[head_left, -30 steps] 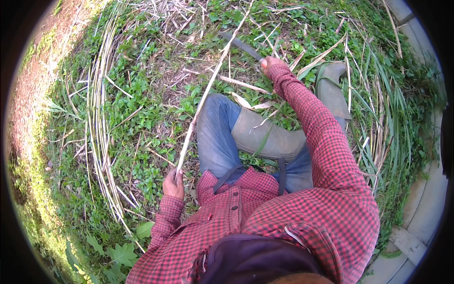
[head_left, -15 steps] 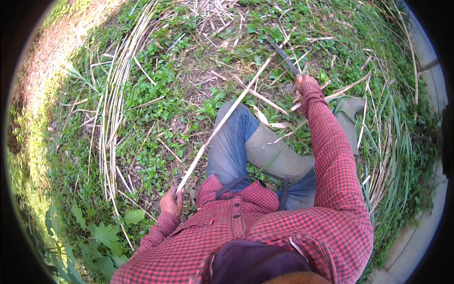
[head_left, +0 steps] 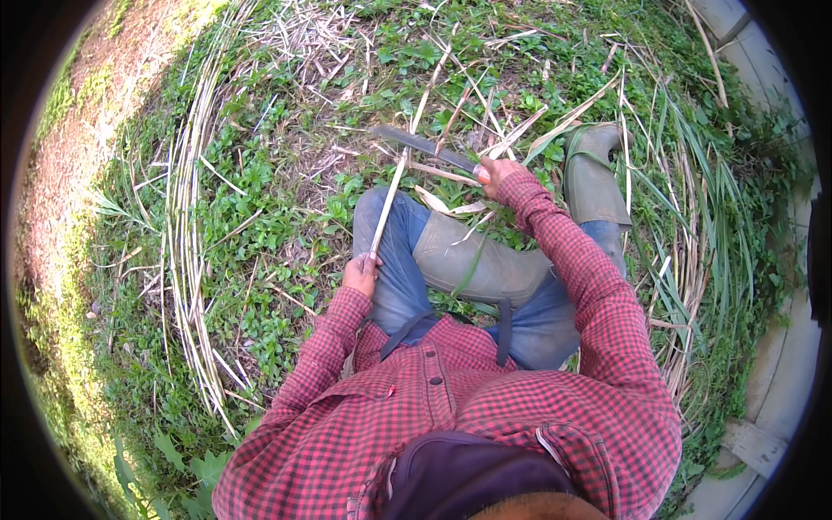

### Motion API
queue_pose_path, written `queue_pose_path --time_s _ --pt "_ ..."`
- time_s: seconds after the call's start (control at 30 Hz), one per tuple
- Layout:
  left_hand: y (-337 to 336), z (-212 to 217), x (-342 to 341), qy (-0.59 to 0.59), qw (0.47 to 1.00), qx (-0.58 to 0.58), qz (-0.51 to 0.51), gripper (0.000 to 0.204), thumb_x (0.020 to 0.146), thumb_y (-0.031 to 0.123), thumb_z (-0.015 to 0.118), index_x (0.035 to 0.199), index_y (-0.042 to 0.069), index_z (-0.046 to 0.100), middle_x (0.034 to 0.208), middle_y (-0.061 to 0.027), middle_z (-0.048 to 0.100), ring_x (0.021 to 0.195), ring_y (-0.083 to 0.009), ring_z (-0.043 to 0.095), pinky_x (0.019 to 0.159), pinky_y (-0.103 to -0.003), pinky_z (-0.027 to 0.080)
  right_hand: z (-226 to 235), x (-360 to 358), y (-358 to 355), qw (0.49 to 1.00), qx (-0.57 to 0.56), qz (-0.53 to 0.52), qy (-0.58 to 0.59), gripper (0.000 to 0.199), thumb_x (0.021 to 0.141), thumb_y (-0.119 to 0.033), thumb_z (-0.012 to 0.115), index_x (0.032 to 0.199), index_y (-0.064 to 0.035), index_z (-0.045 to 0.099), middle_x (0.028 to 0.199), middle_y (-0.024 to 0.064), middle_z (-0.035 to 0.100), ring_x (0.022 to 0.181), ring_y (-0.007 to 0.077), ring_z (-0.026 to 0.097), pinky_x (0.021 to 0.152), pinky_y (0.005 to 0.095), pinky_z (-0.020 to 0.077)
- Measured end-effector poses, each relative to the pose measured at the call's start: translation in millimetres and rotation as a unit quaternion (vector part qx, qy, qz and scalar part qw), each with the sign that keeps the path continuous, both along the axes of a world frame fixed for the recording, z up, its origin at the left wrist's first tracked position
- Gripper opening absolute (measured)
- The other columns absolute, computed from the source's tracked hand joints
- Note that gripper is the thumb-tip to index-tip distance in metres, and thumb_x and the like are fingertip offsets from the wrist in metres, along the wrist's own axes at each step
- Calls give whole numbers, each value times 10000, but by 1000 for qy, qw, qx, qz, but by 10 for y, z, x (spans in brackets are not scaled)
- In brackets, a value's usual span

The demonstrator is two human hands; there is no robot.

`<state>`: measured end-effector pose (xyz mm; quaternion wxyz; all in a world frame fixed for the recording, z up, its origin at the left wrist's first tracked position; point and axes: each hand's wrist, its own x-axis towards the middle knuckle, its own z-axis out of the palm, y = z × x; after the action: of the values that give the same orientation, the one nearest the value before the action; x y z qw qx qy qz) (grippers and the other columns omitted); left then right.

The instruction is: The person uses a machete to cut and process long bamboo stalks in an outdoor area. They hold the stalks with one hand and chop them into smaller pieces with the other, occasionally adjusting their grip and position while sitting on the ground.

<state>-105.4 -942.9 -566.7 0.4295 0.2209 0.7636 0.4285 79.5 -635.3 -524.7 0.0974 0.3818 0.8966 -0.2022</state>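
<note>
hands [head_left: 360, 275] in fists, right farther forward

- Long, flat, dark-grey knife blade [head_left: 425, 144]: metal, dull and smooth.
- Long, thin, straw-coloured stalk [head_left: 393, 192]: dry, woody plant matter, matt.
- Red-and-black checked shirt [head_left: 537, 399]: woven cloth, matt, softly creased.
- Small, round, dark buttons [head_left: 435, 380]: apparently plastic.
- Faded blue trousers [head_left: 371, 217]: denim-like cloth, matt, worn.
- Tall olive-green boots [head_left: 485, 260]: rubber-like, smooth, low sheen.
- Dark purple cap [head_left: 472, 464]: cloth, matt.
- Long, pale bundled stalks [head_left: 180, 208]: dry plant fibre.
</note>
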Motion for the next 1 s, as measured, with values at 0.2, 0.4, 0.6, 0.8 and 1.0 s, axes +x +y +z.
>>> queue_pose_path --time_s 0.2,0.4,0.6,0.8,1.0 --pt "-397 552 218 -15 1000 9 20 304 914 311 429 755 60 493 465 51 341 351 -49 282 322 -215 204 151 198 -112 997 26 55 38 314 747 -225 552 1033 -117 480 828 187 604 813 357 595 723 456 478" --pt "-976 1591 354 -231 968 -102 3 350 920 375 404 715 94 449 430 65 273 293 -50 203 278 -212 141 -63 229 713 974 55 -177 131 337 764 -255 547 1072 -128 492 875 170 609 848 357 590 753 446 479" --pt "-1335 1692 269 -268 962 -54 5 382 915 387 399 703 73 447 428 47 274 297 -67 217 286 -216 156 277 476 599 987 109 -15 121 341 731 -261 565 1053 -180 485 805 172 610 773 367 599 689 459 490" --pt "-1685 1749 220 -207 970 -110 -70 414 899 407 419 659 71 441 429 39 275 301 -73 227 290 -224 158 116 805 1057 943 56 -285 161 363 694 -227 612 1024 -96 537 936 161 611 904 331 583 804 413 470" --pt "-1815 1592 187 -206 971 -118 -23 424 892 413 433 649 65 440 425 26 292 300 -84 238 293 -239 170 235 760 646 993 72 -64 68 345 706 -238 590 1011 -96 518 884 169 604 892 342 578 785 438 466"
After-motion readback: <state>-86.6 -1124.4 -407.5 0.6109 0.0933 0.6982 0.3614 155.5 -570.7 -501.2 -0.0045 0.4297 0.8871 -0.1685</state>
